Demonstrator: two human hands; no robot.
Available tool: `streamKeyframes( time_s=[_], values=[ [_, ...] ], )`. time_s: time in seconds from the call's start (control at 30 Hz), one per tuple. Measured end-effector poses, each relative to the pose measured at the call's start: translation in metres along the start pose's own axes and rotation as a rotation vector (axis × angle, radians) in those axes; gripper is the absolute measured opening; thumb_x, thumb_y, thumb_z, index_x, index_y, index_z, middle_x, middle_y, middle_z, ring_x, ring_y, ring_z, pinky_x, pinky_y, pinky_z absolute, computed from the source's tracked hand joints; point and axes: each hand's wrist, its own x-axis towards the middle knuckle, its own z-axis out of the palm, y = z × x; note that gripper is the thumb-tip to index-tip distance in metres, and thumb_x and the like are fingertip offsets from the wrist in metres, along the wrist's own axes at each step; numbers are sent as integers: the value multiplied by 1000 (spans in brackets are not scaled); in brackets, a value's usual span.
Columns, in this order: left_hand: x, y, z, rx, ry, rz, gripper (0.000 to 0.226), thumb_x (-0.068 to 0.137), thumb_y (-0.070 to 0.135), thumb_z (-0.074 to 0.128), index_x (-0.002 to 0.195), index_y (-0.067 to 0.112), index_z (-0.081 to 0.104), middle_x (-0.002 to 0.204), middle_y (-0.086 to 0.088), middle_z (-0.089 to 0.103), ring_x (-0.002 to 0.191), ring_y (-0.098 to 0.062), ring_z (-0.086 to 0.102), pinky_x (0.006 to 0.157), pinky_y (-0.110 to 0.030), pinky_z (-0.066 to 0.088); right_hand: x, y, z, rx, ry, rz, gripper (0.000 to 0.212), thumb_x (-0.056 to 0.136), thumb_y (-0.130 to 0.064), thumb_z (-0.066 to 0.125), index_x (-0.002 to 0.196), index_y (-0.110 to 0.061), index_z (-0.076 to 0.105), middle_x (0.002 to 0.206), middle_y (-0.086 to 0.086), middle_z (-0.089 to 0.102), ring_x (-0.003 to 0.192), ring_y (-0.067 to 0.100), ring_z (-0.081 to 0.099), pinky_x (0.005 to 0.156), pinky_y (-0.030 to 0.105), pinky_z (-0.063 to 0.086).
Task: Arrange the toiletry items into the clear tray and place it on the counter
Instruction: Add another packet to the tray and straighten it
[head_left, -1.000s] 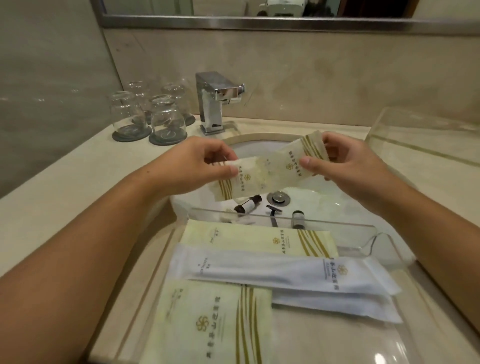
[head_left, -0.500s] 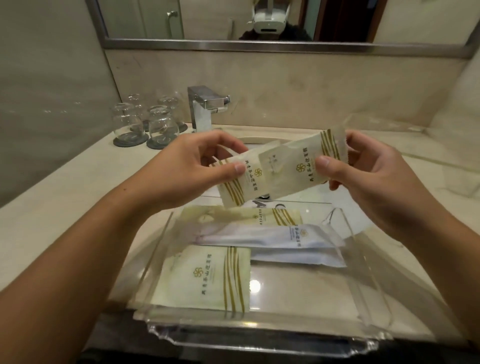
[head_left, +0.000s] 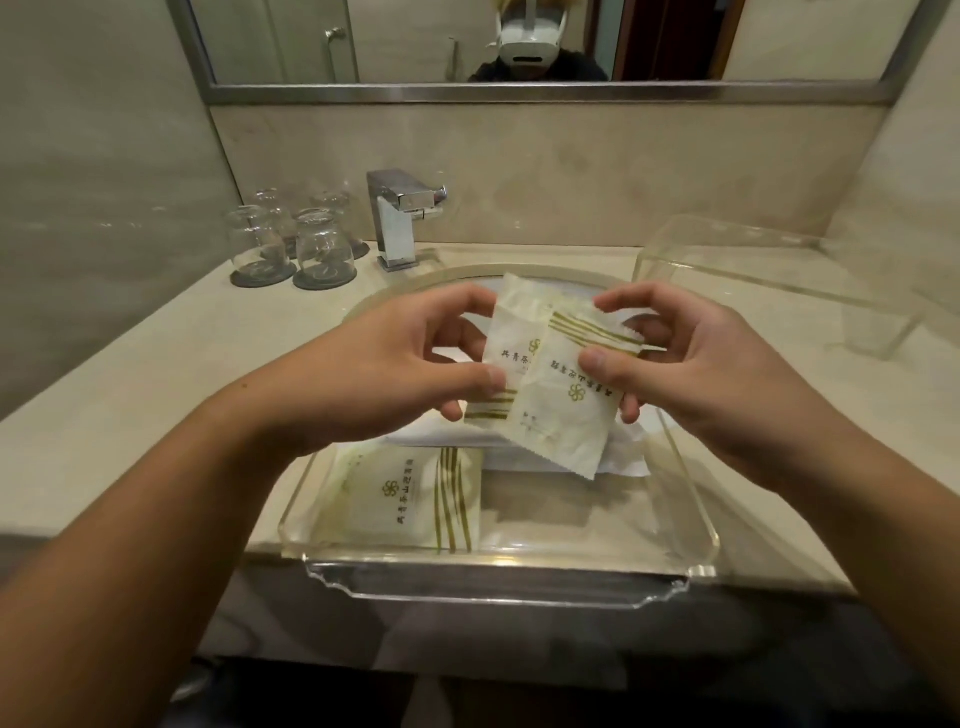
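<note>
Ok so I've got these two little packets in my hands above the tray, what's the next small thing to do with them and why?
Probably lower both into the bare right half of the clear tray. The left hand and right hand each pinch a small packet above it, overlapping. The large sachet fills the front left and the white packets lie across the back, so that patch is free.

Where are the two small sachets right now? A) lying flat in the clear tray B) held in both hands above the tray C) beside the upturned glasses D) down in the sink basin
B: the left hand and right hand pinch the two overlapping sachets in the air above the clear tray, which holds other packets.
</note>
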Motion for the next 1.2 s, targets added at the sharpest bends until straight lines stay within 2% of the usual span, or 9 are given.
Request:
streamKeyframes(
  time_s=[0.23,0.37,0.47,0.6,0.73,0.87,1.0,1.07,1.2],
  values=[
    [-8,3,7,-10,-60,-28,60,92,22,73,136,53,47,104,-2,73,89,-15,72,74,-29,60,-11,-7,5,-36,-95,43,49,83,-16,81,125,-33,65,105,2,78,95,26,77,68,39,63],
    [-8,10,12,108,7,-25,46,95,44,64,138,49,48,97,5,78,74,-1,66,67,-21,54,-15,-11,3,-89,-145,16,55,80,-19,82,129,-35,63,105,2,79,95,23,77,72,41,60],
    [-8,13,13,118,78,-13,37,95,35,66,130,45,55,80,7,74,66,2,63,59,-13,49,-18,-13,2,-92,-155,-4,57,78,-23,82,130,-35,63,104,2,79,94,22,77,74,41,63],
    [-12,10,10,126,171,-53,47,92,27,73,131,47,56,106,8,75,80,-1,70,64,-19,55,-22,-11,-7,-20,-34,-14,53,72,-23,81,123,-28,69,104,6,78,97,26,76,78,49,63],
    [-17,7,11,27,159,-100,61,93,10,71,138,46,51,107,3,78,92,-12,76,69,-27,62,-23,-10,-13,46,16,18,42,77,-13,80,117,-22,69,100,3,79,93,24,78,77,48,65],
    [-18,7,16,-38,132,-125,43,95,7,67,120,41,64,98,10,79,90,-8,76,67,-22,60,-22,-9,-9,24,25,28,32,81,-11,80,109,-12,64,95,7,80,90,27,78,79,50,64],
    [-21,4,18,-80,123,-121,32,97,8,63,113,36,67,107,-12,76,92,-27,74,85,-48,62,-21,-10,-3,-71,21,25,29,81,-17,82,100,-5,63,84,2,81,74,10,77,59,21,56],
    [-22,4,17,-165,101,-114,31,98,5,60,114,30,67,112,-22,72,85,-23,74,78,-40,63,-21,-11,0,-160,5,28,31,79,-24,84,95,-6,65,82,-3,80,67,4,74,55,14,52],
    [-22,2,16,-245,35,-110,32,98,0,57,115,25,66,113,-22,73,83,-19,70,75,-29,59,-18,-14,4,-292,-45,47,33,76,-35,84,92,-14,65,89,-6,80,79,9,78,68,27,62]
  ],
)
